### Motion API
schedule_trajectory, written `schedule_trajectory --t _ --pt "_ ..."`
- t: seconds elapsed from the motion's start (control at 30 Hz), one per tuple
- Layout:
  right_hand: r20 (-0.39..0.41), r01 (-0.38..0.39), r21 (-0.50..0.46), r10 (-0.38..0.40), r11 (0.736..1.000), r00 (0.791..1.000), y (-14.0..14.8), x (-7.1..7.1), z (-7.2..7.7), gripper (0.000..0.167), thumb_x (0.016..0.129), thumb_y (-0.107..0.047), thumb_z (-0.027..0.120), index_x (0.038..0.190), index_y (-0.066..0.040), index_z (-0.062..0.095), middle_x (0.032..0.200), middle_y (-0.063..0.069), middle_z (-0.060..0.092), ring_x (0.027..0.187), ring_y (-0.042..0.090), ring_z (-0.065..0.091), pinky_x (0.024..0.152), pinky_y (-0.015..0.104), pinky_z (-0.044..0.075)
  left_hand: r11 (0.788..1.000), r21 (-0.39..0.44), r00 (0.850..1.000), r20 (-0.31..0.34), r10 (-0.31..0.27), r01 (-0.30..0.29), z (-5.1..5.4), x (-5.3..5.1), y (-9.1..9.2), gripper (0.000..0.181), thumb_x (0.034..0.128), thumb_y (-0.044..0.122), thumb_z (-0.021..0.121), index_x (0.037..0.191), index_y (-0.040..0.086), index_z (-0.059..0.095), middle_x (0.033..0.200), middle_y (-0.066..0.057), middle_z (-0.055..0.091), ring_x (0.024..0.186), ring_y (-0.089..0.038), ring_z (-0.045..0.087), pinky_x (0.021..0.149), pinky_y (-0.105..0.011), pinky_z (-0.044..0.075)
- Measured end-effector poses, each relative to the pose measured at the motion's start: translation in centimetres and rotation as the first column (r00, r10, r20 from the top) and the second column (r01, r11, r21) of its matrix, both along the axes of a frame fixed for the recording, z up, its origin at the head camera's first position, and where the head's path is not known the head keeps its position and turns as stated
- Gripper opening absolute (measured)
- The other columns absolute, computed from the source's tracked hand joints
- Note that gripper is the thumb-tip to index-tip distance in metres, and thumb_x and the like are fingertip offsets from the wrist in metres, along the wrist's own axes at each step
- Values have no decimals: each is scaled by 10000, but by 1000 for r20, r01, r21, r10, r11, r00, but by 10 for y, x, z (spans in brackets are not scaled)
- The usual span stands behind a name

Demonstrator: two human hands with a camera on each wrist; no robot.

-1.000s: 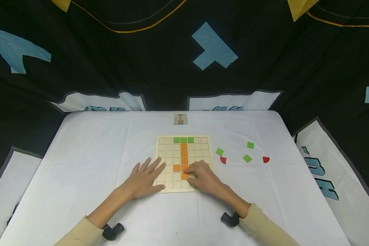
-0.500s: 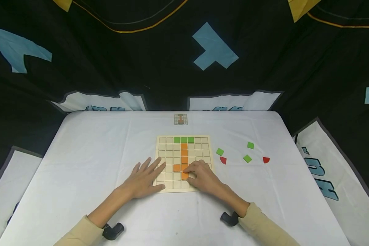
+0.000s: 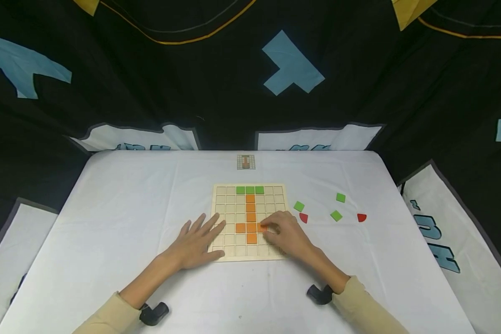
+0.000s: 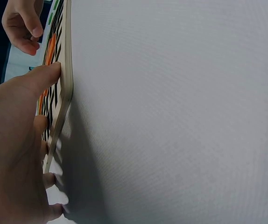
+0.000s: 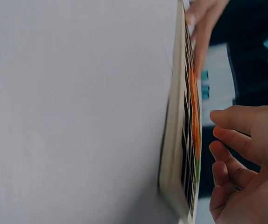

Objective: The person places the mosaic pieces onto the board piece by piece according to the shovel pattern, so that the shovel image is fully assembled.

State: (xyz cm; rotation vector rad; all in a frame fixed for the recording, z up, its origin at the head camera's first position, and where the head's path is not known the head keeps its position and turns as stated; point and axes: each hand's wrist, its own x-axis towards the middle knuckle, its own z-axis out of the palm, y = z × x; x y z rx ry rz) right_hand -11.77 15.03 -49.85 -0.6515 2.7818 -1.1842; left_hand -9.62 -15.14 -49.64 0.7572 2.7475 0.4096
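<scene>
Lying spread on the board's [image 3: 229, 253] left side, the left hand [image 3: 196, 244] grips nothing; the right hand [image 3: 288, 234] hovers empty. Ten squares [image 3: 251, 207] are laid; five loose pieces [image 3: 336, 215], rightward, seemingly remain.

Flat pale gridded board [image 3: 240, 251], orange tiles [image 3: 251, 228] forming a cross on it

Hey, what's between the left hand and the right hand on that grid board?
In the head view, uncovered cells of the board and the near part of a cross of orange squares lie between the left hand and the right hand.
</scene>
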Motion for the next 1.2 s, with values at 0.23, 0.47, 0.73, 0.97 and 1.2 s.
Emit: schedule_trajectory --t 0.23,0.47,0.73,0.97,1.2 --pt "-19 164 0 -164 986 986 38 -17 0 222 853 -78 758 1075 -58 760 1050 53 707 970 254 593 856 436 465 1000 9 1000 9 10 -10 0 1 0 775 961 557 557 1576 146 327 1640 -122 205 1479 -448 120 1111 -703 108" --pt "6 321 45 -322 946 947 71 -35 -7 328 857 -73 765 1174 -9 711 1193 169 664 1177 367 558 999 529 419 1000 10 1000 5 8 -8 1 1 0 780 958 558 564 1575 144 330 1639 -125 205 1478 -449 121 1108 -706 112" --pt "96 345 97 -354 934 930 82 -43 -11 423 863 -113 770 1249 21 659 1267 211 625 1269 391 511 1063 533 379 1000 8 1000 11 10 -10 0 1 -1 779 961 564 556 1579 152 321 1642 -118 198 1482 -442 114 1111 -702 107" --pt "110 353 108 -364 929 925 75 -45 -10 401 869 -146 765 1220 25 673 1239 217 627 1217 392 541 1015 532 419 1000 11 1000 9 12 -12 0 1 -1 778 960 564 557 1575 147 329 1639 -123 206 1479 -446 121 1109 -703 118" --pt "97 360 133 -373 924 923 71 -48 -8 345 838 -119 748 1152 17 707 1180 209 644 1159 390 574 976 521 446 1000 12 1000 12 16 -16 -1 0 0 776 960 560 557 1575 144 330 1638 -127 207 1479 -449 117 1109 -704 111"
